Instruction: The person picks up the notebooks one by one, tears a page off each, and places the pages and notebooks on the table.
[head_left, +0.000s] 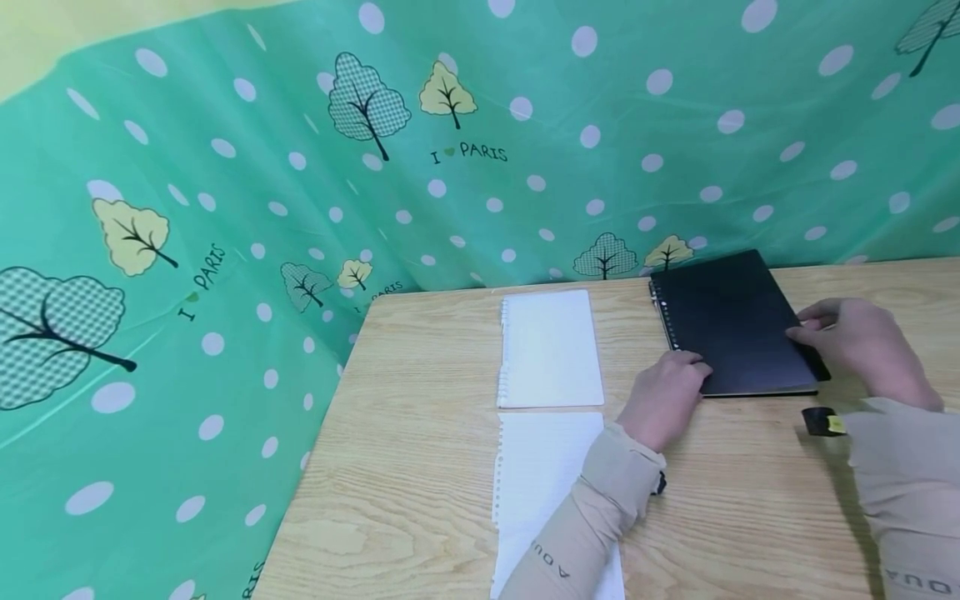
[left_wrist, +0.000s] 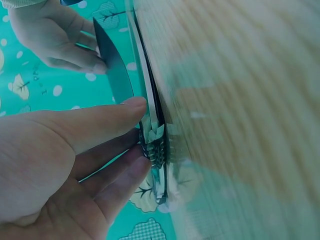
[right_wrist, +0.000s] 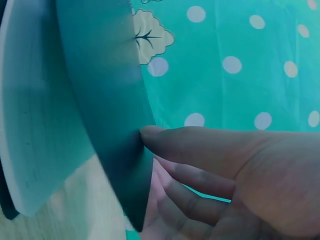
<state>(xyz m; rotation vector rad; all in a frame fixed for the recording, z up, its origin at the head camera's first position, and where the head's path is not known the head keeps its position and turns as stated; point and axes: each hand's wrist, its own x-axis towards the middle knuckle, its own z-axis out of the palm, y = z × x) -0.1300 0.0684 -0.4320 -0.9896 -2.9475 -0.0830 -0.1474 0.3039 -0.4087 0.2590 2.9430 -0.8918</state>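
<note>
Two hands on a black ring-bound notebook (head_left: 731, 329), its cover lifted at the right edge.
The notebook lies on the desk (head_left: 405, 475). At its right edge, the right hand (head_left: 858, 342) pinches the black cover (right_wrist: 107, 115) between thumb and fingers, the cover bending away from the pale pages (right_wrist: 37, 135) beneath. At its near left corner, the left hand (head_left: 667, 396) grips the bound side, thumb and fingers closed about the rings (left_wrist: 156, 150). To the left of the notebook lies a white sheet (head_left: 551, 350) with a ragged left edge; left of the notebook and nearer the person is a sheet with punched holes (head_left: 536, 475), partly hidden by the left sleeve (head_left: 592, 508). Behind the notebook hangs a green cloth (head_left: 510, 208) with white dots and printed trees.
</note>
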